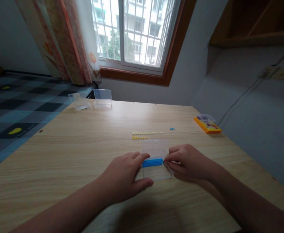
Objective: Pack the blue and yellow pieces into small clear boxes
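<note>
Blue row [153, 162] lies crosswise between both hands. Left hand [129, 171] spreads at one end — right hand [178, 161] pinches the other.

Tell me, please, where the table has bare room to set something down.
Bare tabletop lies between the left hand and the tabletop's left edge, and between the yellow row and the two open boxes. It is crowded around the clear case, with the right hand at its side.

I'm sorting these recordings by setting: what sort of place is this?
Probably a bedroom in a home. What looks like a bed with a checked cover is at the left, beside a floral curtain and a barred window.
</note>
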`<state>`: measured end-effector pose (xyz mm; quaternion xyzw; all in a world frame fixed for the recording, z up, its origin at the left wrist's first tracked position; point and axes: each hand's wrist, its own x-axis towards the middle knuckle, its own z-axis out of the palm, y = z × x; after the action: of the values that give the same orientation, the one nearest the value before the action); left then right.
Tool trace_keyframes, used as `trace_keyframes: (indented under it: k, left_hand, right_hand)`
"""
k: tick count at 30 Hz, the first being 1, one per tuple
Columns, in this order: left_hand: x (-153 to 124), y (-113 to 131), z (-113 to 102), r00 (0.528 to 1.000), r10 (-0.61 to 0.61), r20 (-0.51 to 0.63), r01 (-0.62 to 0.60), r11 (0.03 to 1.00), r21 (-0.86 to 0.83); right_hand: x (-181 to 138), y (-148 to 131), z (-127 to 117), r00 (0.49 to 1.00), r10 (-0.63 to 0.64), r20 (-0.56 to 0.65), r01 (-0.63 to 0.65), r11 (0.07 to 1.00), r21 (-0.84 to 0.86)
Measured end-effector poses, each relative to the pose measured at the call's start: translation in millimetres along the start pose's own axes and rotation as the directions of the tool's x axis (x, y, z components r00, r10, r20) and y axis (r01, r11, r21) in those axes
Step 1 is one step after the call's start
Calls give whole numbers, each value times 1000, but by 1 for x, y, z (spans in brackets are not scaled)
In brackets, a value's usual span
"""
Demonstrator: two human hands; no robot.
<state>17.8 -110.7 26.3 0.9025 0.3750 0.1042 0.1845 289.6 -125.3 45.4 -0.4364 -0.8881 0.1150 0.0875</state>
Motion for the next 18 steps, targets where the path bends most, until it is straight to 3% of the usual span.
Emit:
trace_keyframes:
  k: [10,18]
  left_hand:
    - [0,1,0,1000,-3,6,3,1000,-12]
    - [0,1,0,1000,-1,0,1,1000,-5]
  right_hand:
    - [1,-3,1,1000,12,7,-11,1000,-16]
    - [-2,2,-1,994,-71,-88,70,998,-7]
